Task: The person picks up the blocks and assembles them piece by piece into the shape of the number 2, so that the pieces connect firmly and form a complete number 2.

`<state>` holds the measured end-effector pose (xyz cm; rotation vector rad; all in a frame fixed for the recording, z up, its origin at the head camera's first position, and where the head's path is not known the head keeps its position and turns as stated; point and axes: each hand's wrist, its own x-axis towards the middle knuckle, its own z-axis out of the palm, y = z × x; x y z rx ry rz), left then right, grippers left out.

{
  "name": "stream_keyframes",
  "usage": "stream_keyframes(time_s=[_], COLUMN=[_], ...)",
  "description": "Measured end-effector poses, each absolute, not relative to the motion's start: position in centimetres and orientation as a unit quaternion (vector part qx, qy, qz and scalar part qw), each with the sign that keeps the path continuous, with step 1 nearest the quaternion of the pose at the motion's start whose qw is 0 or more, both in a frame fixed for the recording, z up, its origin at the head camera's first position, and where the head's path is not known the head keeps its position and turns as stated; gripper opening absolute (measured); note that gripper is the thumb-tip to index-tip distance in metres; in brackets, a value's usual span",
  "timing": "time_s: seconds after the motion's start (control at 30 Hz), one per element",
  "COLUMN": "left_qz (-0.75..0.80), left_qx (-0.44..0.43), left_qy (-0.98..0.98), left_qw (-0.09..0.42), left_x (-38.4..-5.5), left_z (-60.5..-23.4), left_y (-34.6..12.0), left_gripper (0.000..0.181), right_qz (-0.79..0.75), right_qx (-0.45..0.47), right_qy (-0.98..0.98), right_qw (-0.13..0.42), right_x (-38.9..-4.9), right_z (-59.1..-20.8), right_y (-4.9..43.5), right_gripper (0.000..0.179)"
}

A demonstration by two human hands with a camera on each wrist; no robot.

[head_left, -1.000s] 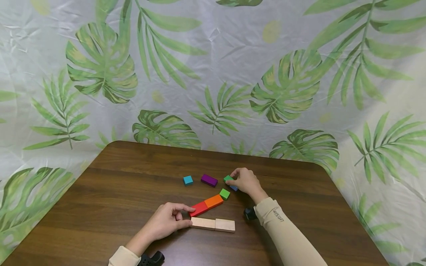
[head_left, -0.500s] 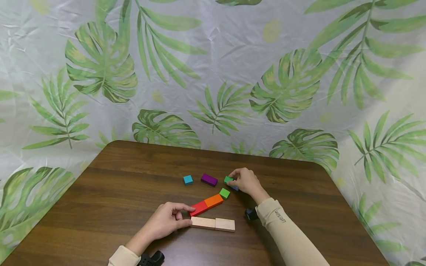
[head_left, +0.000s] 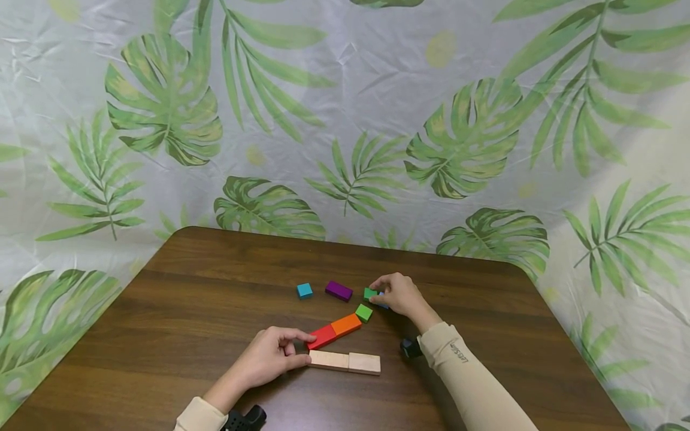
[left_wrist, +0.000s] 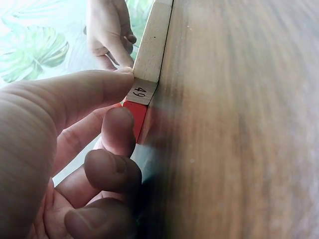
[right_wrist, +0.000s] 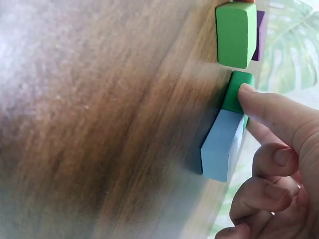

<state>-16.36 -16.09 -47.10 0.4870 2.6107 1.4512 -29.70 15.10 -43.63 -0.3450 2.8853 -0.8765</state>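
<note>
Seemingly mid-alignment, the right hand (head_left: 401, 294) pinches the dark-green block (head_left: 369, 294), one o'clock from the light-green block (head_left: 363, 313); the left hand (head_left: 268, 357) pinches red block (head_left: 323, 336) and pale block (head_left: 329, 360); next likely calls for nudging.

The right hand (right_wrist: 279, 169) sets its thumb tip against a dark green rectangular block (right_wrist: 235, 94), the index finger partly hidden behind it and the other fingers curled. A pale blue rectangular block (right_wrist: 219, 144) touches the dark green one's end. Near them on the brown wood-grained tabletop (right_wrist: 109, 114) sits a light green block (right_wrist: 233, 35), partly covering a purple block (right_wrist: 260, 35).
</note>
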Motion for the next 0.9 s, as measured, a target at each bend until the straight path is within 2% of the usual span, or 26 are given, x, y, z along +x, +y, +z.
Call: stream_keyframes(time_s=[0.9], left_qz=[0.474], left_qx=[0.16], left_qy=[0.864], left_qw=[0.054], left_x=[-16.32], left_z=[-47.13], left_y=[-16.04], left_gripper=[0.03], right_qz=[-0.294], right_qx=[-0.158], right_qy=[0.941], right_qw=[0.063], right_x=[-29.5], right_z=[-43.6], right_y=[14.95], right_gripper=[0.024])
